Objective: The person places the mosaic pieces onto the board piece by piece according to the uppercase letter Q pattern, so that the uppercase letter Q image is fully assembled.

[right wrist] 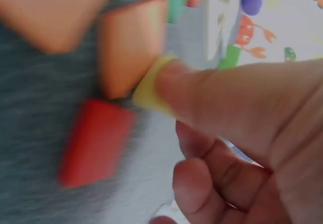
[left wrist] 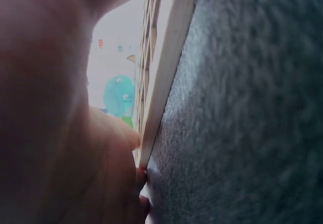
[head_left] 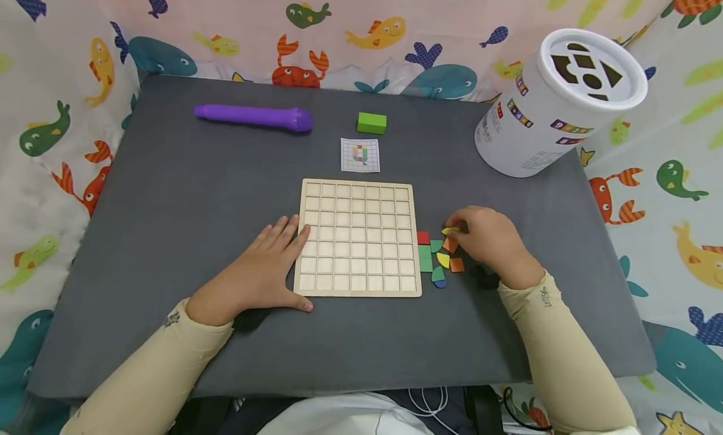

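Observation:
A wooden grid board lies flat on the grey table. My left hand rests at its left edge, fingers stretched along the rim and thumb at the lower corner. In the left wrist view, fingertips touch the board's pale side. Right of the board, my right hand pinches a small yellow piece between thumb and finger. Beneath it lie flat coloured pieces: a red square, green ones, another yellow piece, orange ones and a blue one.
Behind the board lies a small card with a coloured grid pattern. Farther back are a green block and a purple microphone-shaped object. A white tub with a shape-cut lid stands at the back right. Sea-animal cloth surrounds the table.

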Tool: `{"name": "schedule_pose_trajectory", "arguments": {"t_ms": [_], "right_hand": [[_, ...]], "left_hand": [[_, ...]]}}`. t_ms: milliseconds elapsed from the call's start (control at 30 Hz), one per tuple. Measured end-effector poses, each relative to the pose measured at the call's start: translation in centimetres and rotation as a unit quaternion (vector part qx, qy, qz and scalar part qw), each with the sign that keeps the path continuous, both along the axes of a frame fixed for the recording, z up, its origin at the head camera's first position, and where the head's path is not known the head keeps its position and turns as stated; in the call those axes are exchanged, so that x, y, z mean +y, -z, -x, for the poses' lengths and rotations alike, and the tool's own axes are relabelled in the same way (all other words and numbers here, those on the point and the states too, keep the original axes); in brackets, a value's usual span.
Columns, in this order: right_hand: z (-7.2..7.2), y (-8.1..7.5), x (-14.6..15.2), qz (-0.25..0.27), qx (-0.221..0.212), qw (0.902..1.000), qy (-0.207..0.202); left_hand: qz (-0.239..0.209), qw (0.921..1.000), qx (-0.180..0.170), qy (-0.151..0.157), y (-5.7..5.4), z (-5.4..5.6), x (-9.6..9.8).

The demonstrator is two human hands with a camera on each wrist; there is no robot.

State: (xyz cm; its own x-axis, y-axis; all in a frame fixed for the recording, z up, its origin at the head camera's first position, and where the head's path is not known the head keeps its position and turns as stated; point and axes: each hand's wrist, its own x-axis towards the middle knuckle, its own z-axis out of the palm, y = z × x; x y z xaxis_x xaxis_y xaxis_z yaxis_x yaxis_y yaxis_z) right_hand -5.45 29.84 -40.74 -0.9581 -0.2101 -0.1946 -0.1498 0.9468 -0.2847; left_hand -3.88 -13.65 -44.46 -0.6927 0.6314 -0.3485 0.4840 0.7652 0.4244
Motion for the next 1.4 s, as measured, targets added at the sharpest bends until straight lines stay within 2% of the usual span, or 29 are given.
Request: {"name": "schedule_pose_trajectory", "arguments": {"t_ms": [67, 133, 300, 400, 533, 700, 833, 900, 967, 1033, 1167, 1267, 1400], "right_hand": [[0.4, -0.6, -0.5, 0.025, -0.013, 0.9995, 0.014], [1.0, -1.1, -1.6, 0.044, -0.015, 0.9989, 0.011], [3.2, -1.8, -6.8, 0.081, -0.008, 0.9958, -0.041], [4.8, -1.5, -10.3, 0.102, -0.018, 0.9923, -0.067], [6.6, -0.2, -13.4, 0.129, -0.039, 0.9879, -0.077], [7.8, 1.1, -14.3, 0.133, -0.057, 0.9873, -0.066], [8.1, 1.3, -14.3, 0.108, -0.063, 0.9908, -0.053], [8.2, 1.3, -14.3, 0.1, -0.06, 0.9913, -0.06], [8.3, 1.3, -14.5, 0.093, -0.051, 0.9909, -0.083], [8.5, 1.4, -14.7, 0.081, -0.033, 0.9884, -0.124], [8.6, 1.6, -15.2, 0.061, 0.034, 0.9764, -0.204], [8.5, 1.4, -15.7, 0.069, 0.072, 0.9675, -0.233], [8.6, 1.1, -16.7, 0.067, 0.081, 0.9624, -0.25]], "left_hand": [[0.002, 1.0, 0.003, 0.004, 0.1, 0.2, 0.2], [-0.003, 1.0, 0.005, 0.007, 0.0, 0.3, 0.4], [-0.007, 0.9998, 0.015, 0.012, -0.3, 0.4, 0.5], [-0.003, 0.9997, 0.018, 0.014, 0.0, 0.3, 0.6], [0.005, 0.9997, 0.019, 0.015, 0.3, 0.2, 0.8], [0.001, 0.9996, 0.019, 0.021, 0.1, 0.3, 1.4], [0.005, 0.9994, 0.021, 0.027, 0.0, 0.4, 1.6], [0.008, 0.9994, 0.021, 0.027, -0.1, 0.4, 1.5], [0.011, 0.9994, 0.021, 0.026, -0.2, 0.5, 1.3], [0.012, 0.9994, 0.022, 0.025, -0.4, 0.4, 1.1], [0.013, 0.9994, 0.023, 0.02, -0.7, 0.3, 0.5], [0.013, 0.9996, 0.023, 0.014, -0.7, 0.3, 0.0], [0.011, 0.9997, 0.023, 0.004, -0.5, 0.1, -0.7]]}}
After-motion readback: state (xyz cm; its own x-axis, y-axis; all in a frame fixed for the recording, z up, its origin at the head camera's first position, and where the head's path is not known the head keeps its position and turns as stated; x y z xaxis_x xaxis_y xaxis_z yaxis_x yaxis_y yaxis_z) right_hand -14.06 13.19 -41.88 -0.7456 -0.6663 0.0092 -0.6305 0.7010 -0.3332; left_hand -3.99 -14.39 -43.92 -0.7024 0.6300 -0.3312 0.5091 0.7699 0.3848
